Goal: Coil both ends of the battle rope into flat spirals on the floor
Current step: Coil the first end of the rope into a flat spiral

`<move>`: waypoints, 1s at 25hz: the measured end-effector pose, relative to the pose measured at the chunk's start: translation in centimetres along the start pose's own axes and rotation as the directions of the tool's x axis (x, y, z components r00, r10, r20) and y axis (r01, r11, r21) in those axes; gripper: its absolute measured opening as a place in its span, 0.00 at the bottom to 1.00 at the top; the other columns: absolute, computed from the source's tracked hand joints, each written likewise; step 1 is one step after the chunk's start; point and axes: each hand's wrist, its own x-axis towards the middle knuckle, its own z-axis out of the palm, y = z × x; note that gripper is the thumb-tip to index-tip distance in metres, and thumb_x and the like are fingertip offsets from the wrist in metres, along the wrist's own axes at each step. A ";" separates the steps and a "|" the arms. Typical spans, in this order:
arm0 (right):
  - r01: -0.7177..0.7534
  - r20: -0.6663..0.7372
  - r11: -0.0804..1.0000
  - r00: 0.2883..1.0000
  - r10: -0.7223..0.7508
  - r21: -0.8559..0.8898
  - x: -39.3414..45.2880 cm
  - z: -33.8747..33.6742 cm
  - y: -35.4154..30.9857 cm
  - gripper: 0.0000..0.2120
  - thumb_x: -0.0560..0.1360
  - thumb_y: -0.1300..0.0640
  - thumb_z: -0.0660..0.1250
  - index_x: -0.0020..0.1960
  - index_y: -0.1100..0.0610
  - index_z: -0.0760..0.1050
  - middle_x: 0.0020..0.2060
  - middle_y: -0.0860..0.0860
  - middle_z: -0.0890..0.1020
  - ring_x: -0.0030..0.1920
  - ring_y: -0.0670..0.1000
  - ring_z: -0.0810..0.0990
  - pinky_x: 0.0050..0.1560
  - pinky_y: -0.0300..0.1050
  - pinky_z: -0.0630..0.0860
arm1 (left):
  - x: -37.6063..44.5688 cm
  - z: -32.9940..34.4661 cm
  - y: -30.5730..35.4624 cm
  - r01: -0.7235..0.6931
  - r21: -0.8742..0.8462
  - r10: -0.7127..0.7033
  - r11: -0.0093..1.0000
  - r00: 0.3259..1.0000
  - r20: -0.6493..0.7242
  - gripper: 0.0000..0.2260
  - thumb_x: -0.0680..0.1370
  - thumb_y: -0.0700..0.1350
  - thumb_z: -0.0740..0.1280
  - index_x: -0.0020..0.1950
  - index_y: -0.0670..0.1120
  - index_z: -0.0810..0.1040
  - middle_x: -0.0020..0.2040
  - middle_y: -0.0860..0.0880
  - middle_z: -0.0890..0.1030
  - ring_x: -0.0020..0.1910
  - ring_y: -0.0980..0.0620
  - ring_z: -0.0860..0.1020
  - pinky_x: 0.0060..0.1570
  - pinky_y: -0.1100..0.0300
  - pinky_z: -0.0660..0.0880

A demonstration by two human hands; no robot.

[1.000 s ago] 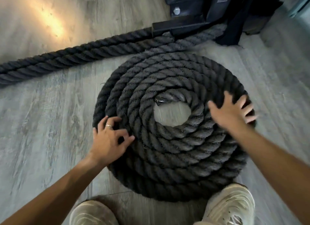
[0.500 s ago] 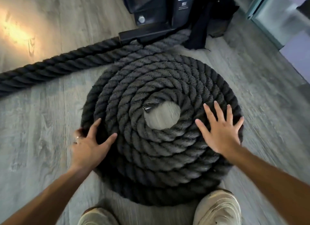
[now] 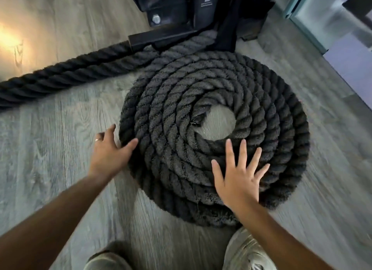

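Under both hands on the grey floor [image 3: 50,169], head view: coiled spiral [image 3: 213,133] of battle rope, right hand [image 3: 239,179] spread wide and flat on its near turns, left hand [image 3: 109,153] open, cupping the outer turn at the spiral's left edge, holding nothing. Other rope length [image 3: 66,76] runs uncoiled, well beyond the left hand, toward the black rack base [image 3: 161,36]. Best done, I'd judge, by pressing flat with the right while the left pushes the outer turn inward, closing gaps without lifting any turn.

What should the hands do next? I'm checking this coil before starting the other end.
Probably press the left hand inward against the outer wrap of the coiled rope, while the right hand, fingers spread flat on top, holds it down. The spiral looks nearly done, its rope tip beside the bare centre, and the other length lies straight on the floor.
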 end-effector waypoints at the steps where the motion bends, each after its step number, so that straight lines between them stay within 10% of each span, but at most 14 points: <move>1: 0.011 -0.002 1.000 1.000 -0.011 -0.017 -0.8 0.6 -0.2 0.36 0.77 0.29 0.34 0.81 0.40 0.34 0.82 0.53 0.39 0.79 0.67 0.36 0.74 0.74 0.42 | 0.8 0.0 0.4 0.030 -0.069 -0.028 0.997 0.999 0.031 0.36 0.73 0.63 0.72 0.77 0.53 0.67 0.69 0.44 0.73 0.62 0.42 0.77 0.62 0.47 0.75; 12: 0.223 -0.004 0.970 0.975 -0.224 -0.098 9.9 -5.1 12.4 0.29 0.78 0.27 0.36 0.78 0.29 0.41 0.82 0.44 0.43 0.81 0.59 0.36 0.76 0.70 0.39 | -5.1 5.1 5.7 0.150 -0.295 -0.092 0.944 0.975 0.201 0.30 0.67 0.66 0.75 0.60 0.48 0.77 0.51 0.51 0.84 0.41 0.52 0.86 0.48 0.49 0.83; 16: -0.032 -0.021 0.999 0.999 0.033 0.036 13.4 -9.3 16.8 0.25 0.83 0.38 0.48 0.80 0.35 0.56 0.83 0.47 0.49 0.81 0.59 0.43 0.75 0.73 0.42 | -8.1 8.6 8.8 -0.201 -0.099 0.224 0.975 0.869 0.441 0.16 0.77 0.61 0.67 0.39 0.51 0.83 0.36 0.57 0.81 0.37 0.60 0.80 0.45 0.60 0.74; 19: 0.027 -0.127 0.987 0.992 -0.006 0.160 10.3 -7.7 12.4 0.28 0.80 0.32 0.53 0.78 0.41 0.65 0.82 0.52 0.54 0.80 0.61 0.48 0.76 0.72 0.42 | -6.2 9.8 10.9 -0.417 -0.036 0.401 0.908 0.841 0.363 0.08 0.82 0.46 0.65 0.54 0.51 0.85 0.50 0.53 0.81 0.39 0.57 0.81 0.39 0.67 0.71; 25: 0.114 -0.001 0.991 0.993 -0.114 -0.066 7.1 -3.4 6.8 0.53 0.60 0.12 0.39 0.80 0.36 0.46 0.82 0.48 0.38 0.79 0.59 0.32 0.73 0.70 0.34 | -2.6 11.6 12.6 -0.298 -0.141 0.324 0.944 0.918 0.230 0.18 0.77 0.52 0.72 0.66 0.62 0.78 0.55 0.57 0.73 0.53 0.61 0.79 0.50 0.69 0.76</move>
